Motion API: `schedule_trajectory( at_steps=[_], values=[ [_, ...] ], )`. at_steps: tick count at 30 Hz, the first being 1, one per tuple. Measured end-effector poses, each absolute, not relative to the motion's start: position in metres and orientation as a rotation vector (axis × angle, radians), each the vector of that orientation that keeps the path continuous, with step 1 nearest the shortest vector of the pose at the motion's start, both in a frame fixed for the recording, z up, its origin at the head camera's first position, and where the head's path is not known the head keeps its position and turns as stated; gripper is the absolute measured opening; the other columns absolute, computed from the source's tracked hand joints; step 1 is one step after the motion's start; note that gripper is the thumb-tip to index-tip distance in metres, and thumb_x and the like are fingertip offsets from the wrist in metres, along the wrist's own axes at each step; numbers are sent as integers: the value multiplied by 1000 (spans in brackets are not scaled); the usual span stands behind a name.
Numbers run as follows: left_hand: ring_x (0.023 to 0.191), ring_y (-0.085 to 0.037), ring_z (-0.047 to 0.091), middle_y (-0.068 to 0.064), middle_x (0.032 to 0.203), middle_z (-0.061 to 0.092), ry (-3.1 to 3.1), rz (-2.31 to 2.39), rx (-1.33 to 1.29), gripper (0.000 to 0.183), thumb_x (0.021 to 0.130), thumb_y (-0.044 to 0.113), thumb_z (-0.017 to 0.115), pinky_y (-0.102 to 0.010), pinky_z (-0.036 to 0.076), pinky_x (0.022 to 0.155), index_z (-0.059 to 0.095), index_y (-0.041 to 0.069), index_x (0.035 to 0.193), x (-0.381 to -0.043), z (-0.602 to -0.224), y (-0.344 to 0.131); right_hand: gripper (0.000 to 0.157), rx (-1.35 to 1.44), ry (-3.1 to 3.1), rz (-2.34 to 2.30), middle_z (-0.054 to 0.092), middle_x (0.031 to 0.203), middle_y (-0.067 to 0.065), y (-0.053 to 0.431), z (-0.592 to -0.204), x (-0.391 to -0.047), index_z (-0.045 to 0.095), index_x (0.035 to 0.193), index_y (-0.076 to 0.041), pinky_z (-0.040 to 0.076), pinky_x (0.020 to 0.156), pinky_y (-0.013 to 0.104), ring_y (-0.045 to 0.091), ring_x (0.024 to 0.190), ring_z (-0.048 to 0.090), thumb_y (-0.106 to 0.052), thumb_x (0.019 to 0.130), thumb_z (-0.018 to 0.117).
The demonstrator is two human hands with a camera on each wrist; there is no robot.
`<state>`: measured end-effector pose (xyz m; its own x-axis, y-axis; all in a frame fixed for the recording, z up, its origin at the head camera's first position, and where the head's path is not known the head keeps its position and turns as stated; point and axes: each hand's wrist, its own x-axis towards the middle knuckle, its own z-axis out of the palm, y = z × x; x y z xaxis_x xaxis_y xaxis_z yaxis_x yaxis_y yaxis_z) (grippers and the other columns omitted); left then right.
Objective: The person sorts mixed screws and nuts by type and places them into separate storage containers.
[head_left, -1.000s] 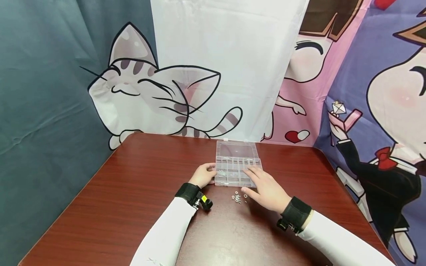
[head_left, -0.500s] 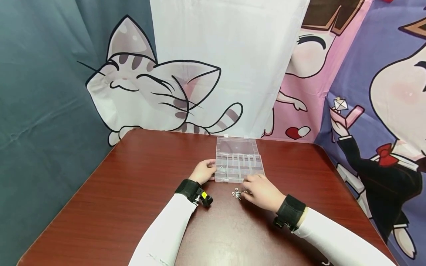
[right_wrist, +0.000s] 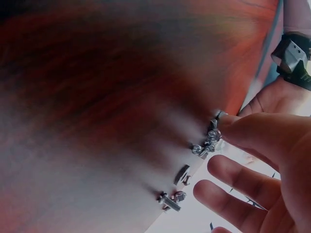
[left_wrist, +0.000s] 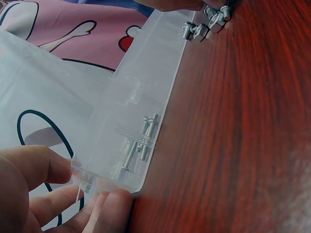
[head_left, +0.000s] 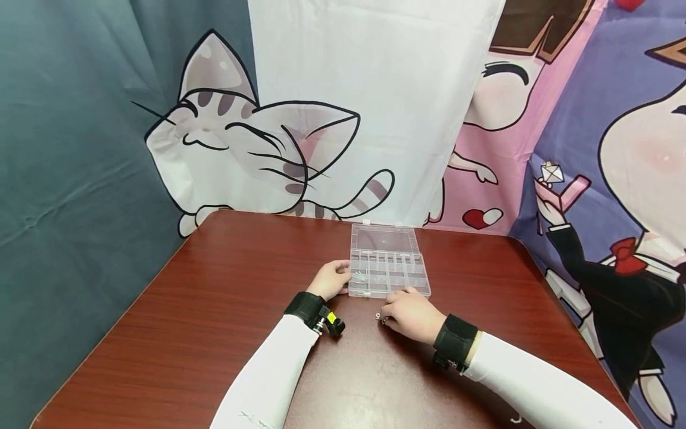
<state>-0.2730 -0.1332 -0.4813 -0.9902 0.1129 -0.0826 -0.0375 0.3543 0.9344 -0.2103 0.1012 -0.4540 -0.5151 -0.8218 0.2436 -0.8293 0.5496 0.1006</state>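
Observation:
A clear plastic compartment box [head_left: 370, 294] lies on the table with its lid [head_left: 383, 239] folded back. My left hand [head_left: 329, 280] grips the box's left end between thumb and fingers. Several long screws [left_wrist: 141, 141] lie in the compartment nearest that hand. In front of the box, my right hand [head_left: 411, 314] reaches down over loose nuts, washers and short screws [right_wrist: 210, 141], hiding most of them from the head view. One fingertip [right_wrist: 231, 127] touches this cluster in the right wrist view, while other fingers stand apart. More small hardware [right_wrist: 171, 200] lies beside them.
The reddish-brown wooden table [head_left: 214, 322] extends around both arms. A printed cartoon cloth [head_left: 418, 107] hangs behind its far edge. A small pale hook-shaped item [head_left: 515, 420] shows beside the right sleeve.
My right hand has moved left and down from over the box's right side to the loose hardware, its fingers bending and covering most of it. My left hand stays on the box.

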Motion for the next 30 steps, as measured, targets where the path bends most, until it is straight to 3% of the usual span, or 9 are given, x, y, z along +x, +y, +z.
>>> schedule_trajectory(
  at_steps=[10,21,30],
  values=[
    [104,-25,65,-19,131,58,2478,1703,68,45,99,11,58,-30,61,73,51,4,143,-273,-482,-133,6,1375,-2525,-30,59,77,-8,99,-461,-213,75,82,-23,44,75,35,13,78,61,-26,81,80],
    [103,-26,65,-20,131,58,2469,1721,78,45,99,9,57,-30,61,72,51,3,143,-273,-484,-133,23,1333,-2582,-27,52,74,-11,96,-461,-213,61,71,-23,36,67,28,9,72,55,-25,78,83],
    [103,-26,65,-20,130,58,2481,1711,83,45,99,10,58,-30,61,72,51,3,143,-272,-481,-133,17,1366,-2546,-56,56,74,-10,98,-463,-213,66,73,-22,31,63,25,10,73,57,-25,79,82]
  ],
)
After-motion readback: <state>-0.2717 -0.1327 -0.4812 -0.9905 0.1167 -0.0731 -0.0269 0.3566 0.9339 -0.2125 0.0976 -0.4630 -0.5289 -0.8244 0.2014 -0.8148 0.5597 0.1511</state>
